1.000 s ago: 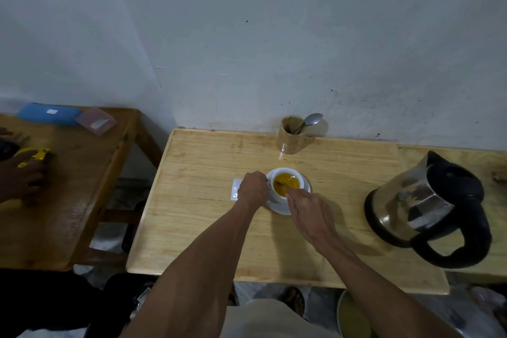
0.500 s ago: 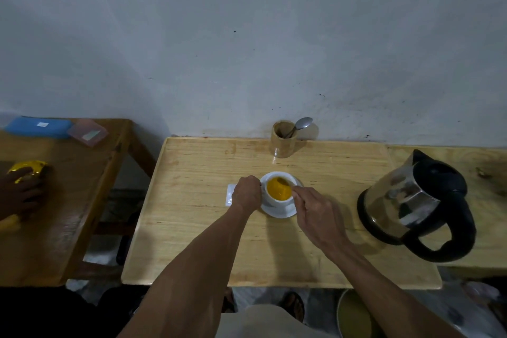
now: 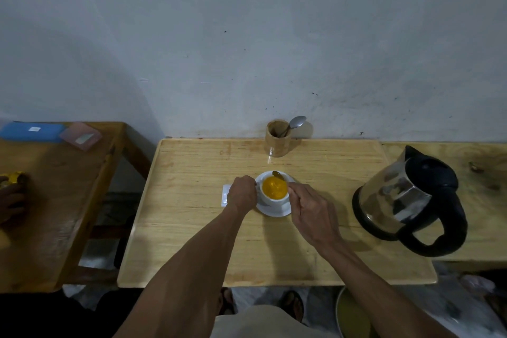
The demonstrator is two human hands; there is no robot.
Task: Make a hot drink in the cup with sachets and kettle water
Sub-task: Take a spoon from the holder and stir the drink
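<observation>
A white cup (image 3: 271, 202) full of orange-yellow drink stands on a white saucer (image 3: 274, 211) in the middle of the light wooden table (image 3: 192, 228). My left hand (image 3: 241, 195) is closed against the cup's left side, where the handle is hidden. My right hand (image 3: 312, 211) pinches a small spoon (image 3: 277, 174), whose bowl pokes out over the cup's far rim. A white sachet (image 3: 225, 195) lies flat just left of my left hand. The steel kettle (image 3: 403, 197) with a black handle stands at the right.
A wooden holder (image 3: 277, 138) with a spoon (image 3: 297, 122) stands by the wall behind the cup. On a second table (image 3: 55, 200) at left lie a blue case (image 3: 30, 132) and a pink card; another person's hand (image 3: 11, 200) holds something yellow.
The spoon's bowl has swung from inside the drink to the cup's far rim. My view has tilted, so the table sits lower in frame. Both hands stay at the cup.
</observation>
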